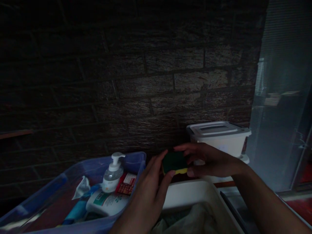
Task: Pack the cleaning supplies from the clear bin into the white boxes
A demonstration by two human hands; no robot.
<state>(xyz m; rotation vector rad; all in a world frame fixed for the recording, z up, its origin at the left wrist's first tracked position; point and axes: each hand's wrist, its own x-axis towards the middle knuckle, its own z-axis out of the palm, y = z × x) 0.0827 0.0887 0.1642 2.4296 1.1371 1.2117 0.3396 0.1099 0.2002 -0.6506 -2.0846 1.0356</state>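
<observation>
A green and yellow scrub sponge is held between both hands in the dim light, just above the far rim of a white bin. My left hand grips its left end with the fingertips. My right hand pinches its right end, thumb below and fingers on top. The white bin below the hands holds pale cloth.
A clear blue tub at the left holds a pump bottle, a lying white bottle, a red packet and a rag. White lidded containers stand stacked at the right by a dark brick wall. A glass panel stands at far right.
</observation>
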